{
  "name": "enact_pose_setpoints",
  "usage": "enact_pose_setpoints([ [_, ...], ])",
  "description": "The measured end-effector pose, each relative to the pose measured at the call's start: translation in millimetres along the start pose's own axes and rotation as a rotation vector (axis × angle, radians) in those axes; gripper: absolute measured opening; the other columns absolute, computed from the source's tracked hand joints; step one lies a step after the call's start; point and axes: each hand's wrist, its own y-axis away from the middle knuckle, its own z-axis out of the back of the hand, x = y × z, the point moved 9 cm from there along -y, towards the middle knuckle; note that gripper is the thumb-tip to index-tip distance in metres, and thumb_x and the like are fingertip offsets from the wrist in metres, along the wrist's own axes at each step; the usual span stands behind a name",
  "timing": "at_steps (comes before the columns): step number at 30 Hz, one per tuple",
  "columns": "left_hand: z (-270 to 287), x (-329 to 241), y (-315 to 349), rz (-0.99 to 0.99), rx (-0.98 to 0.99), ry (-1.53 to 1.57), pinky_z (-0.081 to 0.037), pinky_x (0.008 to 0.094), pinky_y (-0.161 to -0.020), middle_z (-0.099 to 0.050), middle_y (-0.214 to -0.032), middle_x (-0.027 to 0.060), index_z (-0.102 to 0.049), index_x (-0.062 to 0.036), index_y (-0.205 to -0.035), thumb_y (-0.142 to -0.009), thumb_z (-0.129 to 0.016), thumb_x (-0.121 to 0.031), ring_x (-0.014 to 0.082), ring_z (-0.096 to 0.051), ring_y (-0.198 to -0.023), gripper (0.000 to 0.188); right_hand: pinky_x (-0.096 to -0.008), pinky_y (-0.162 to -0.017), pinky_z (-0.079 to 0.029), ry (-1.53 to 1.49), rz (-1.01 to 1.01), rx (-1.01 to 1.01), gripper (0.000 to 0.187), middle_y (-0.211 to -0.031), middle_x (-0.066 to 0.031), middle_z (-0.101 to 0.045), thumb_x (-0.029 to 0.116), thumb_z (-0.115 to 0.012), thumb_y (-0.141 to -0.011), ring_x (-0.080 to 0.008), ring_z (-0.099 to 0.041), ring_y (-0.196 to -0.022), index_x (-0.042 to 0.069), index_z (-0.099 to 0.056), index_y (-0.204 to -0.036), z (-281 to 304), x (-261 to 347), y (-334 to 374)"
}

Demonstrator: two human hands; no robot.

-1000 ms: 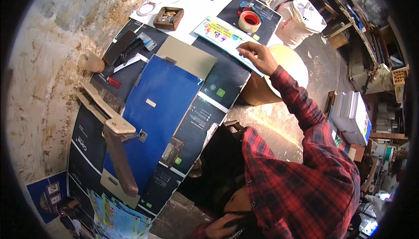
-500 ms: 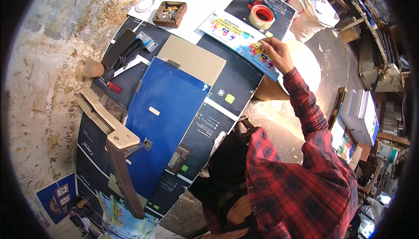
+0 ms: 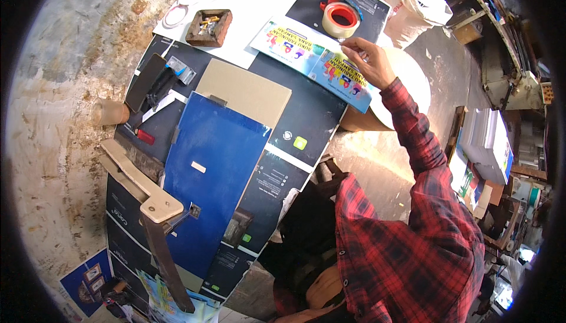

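Note:
My right hand (image 3: 371, 63) reaches over a long printed cover sheet (image 3: 295, 46) with colourful drawings, at the table's far right. Its fingers are bent, with thumb and forefinger apart near the sheet's upper edge; whether the fingertips touch the paper is hard to see. The sheet's right end sticks out past the table edge. Just beyond the hand lies a tape roll (image 3: 342, 20) with a red core. Down by my lap, bare skin (image 3: 321, 290) shows in shadow below the plaid shirt; my left hand's fingers cannot be made out there.
A large stapler (image 3: 159, 205) stands on the table's left, over a blue board (image 3: 212, 164) on grey cardboard (image 3: 250, 93). A square ashtray (image 3: 208, 27), a red-handled cutter (image 3: 145, 137) and a cup (image 3: 111, 112) lie beyond. Stacked paper (image 3: 486, 146) sits at right.
The view has shifted slightly, so the table things appear further left. My right hand has moved a little toward the sheet's upper edge, and its fingers look more spread.

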Motion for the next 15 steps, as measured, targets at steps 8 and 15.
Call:
enact_pose_setpoints([
  [8, 3.4, 9.7, 23.2, 0.048, -0.059, -0.009, -0.044, 0.0435, -0.098, -0.059, -0.126, 0.0209, -0.057, 0.0031, -0.126, -0.094, -0.057, -0.016, 0.0337, -0.056, -0.116, 0.037, -0.0422, -0.095, -0.047, 0.463, 0.010, 0.087, 0.082, -0.105, -0.0234, -0.064, 0.061, -0.076, -0.073, -0.0377, -0.061, -0.105, -0.007, -0.060, -0.118, -35.8, -3.3, -17.3],
  [15, -8.2, -10.7, -10.0, -0.035, -0.078, -0.012, -0.044, 0.0433, -0.099, -0.059, -0.127, 0.0209, -0.058, 0.0031, -0.125, -0.094, -0.057, -0.015, 0.0336, -0.055, -0.118, 0.037, -0.0415, -0.094, -0.048, 0.634, -0.136, 0.153, 0.109, -0.110, -0.0250, -0.061, 0.076, -0.081, -0.050, -0.0378, -0.058, -0.109, -0.010, -0.056, -0.113, -48.6, -5.0, -31.9],
])
